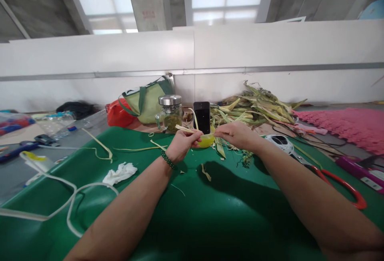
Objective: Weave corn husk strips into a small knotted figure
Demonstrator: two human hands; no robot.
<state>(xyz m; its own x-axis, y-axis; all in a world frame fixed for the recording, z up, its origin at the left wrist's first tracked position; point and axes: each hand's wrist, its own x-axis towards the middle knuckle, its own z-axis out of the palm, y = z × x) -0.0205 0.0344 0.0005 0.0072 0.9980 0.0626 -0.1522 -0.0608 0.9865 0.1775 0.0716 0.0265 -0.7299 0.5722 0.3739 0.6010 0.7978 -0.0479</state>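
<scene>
Both arms reach forward over a green mat (pixel 192 217). A pale strip of corn husk (pixel 207 135) stretches between my hands. My left hand (pixel 181 145), with a green bead bracelet at the wrist, pinches it, and loose ends stick up beyond the fingers. My right hand (pixel 237 135) pinches the strip's other end, its fingertips partly hidden by the hand. Just behind the strip is a yellow bowl (pixel 206 142), partly covered by my left fingers. A dark phone (pixel 202 117) stands upright behind the bowl.
A glass jar mug (pixel 170 119) and green bag (pixel 150 101) stand behind. A husk pile (pixel 258 103) lies back right. Red-handled scissors (pixel 339 181) lie right, near a white device (pixel 280 143). On the left are a tissue (pixel 120 173) and a white cable (pixel 72 209).
</scene>
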